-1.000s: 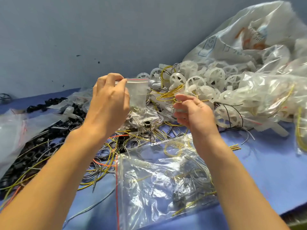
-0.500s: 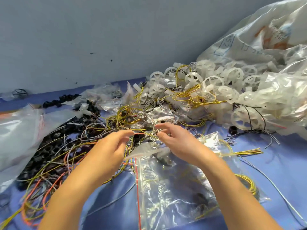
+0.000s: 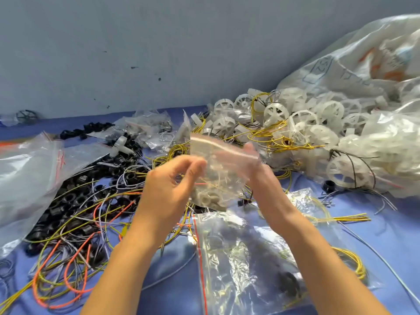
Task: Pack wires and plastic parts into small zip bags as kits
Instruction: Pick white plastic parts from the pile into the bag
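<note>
A small clear zip bag [image 3: 218, 173] with a red seal line is held up in the air above the table, blurred by motion. White plastic parts and thin yellow wire show inside it. My right hand [image 3: 256, 169] is behind the bag and grips its right side. My left hand [image 3: 172, 178] is at the bag's left edge with its fingers curled against the plastic. A pile of white plastic wheels [image 3: 302, 123] lies beyond the bag, tangled with yellow wires [image 3: 268, 135].
A large clear zip bag [image 3: 250, 258] with kits lies flat under my forearms. Black plastic rings [image 3: 75, 196] and orange, yellow and grey wires [image 3: 68, 264] cover the left. A big white sack [image 3: 354, 64] stands at right. Filled small bags [image 3: 147, 128] lie by the wall.
Both hands dropped to the table half a second ago and have since risen again. They now hold up a small bag with white parts and wire inside.
</note>
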{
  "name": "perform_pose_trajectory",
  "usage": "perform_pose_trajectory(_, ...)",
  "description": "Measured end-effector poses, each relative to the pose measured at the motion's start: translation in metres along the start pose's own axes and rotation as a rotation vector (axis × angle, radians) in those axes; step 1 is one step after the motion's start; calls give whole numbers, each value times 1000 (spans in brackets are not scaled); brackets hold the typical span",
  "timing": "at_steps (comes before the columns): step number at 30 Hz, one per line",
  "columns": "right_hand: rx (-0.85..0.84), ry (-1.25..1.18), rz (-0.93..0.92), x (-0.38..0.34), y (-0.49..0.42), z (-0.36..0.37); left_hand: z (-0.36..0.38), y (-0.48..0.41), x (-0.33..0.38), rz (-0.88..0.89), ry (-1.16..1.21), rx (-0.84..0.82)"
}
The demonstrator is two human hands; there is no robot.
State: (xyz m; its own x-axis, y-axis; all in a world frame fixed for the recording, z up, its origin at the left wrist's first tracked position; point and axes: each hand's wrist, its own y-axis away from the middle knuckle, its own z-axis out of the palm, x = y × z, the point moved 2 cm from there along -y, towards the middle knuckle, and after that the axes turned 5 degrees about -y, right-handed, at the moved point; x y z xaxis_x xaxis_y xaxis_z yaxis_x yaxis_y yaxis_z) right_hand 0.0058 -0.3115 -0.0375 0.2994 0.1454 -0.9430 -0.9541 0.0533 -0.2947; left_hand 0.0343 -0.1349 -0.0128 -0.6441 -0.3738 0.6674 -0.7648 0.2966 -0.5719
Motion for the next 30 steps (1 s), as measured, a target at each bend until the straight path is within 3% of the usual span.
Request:
perform_pose_trajectory(3, -162, -273, 43, -3, 1, 12, -12, -8, 11, -69, 115, 127)
perform_pose_trajectory(11, -270, -157, 101, 12, 8, 39, -13, -9, 22, -250, 479, 131)
perform_pose_trajectory(14, -163, -248, 160, 11, 11, 41, -9, -8, 16, -349, 503, 108)
perform_pose_trajectory(18, 81, -707, 345, 14, 11, 45, 7, 1, 9, -539, 418, -94)
perform_pose_trajectory(22, 127, -1036, 492, 12, 13, 47, 10, 8, 17, -349, 304, -65)
perform_pose_trajectory(25, 68, -991, 498, 5, 14, 45, 7, 6, 15, -385, 372, -11)
perform_pose_trajectory(30, 56, -751, 346, -1, 15, 38, 10, 12, 12, -476, 326, -138)
